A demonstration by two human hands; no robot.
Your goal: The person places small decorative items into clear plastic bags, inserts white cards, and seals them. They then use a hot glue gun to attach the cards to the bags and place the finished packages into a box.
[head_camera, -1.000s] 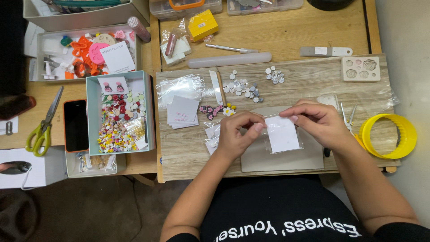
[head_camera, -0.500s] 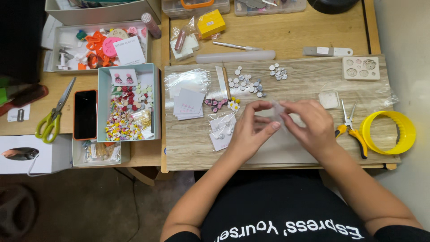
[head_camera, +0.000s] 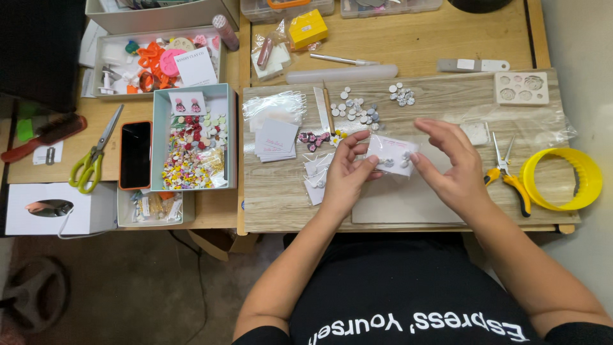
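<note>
Bright, even overhead light, soft shadows, sharp focus, slight edge distortion.

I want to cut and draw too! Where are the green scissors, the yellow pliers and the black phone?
green scissors [head_camera: 89, 167], head view, on a handle loop.
yellow pliers [head_camera: 516, 187], head view, on a handle.
black phone [head_camera: 135, 155], head view, screen middle.
</note>
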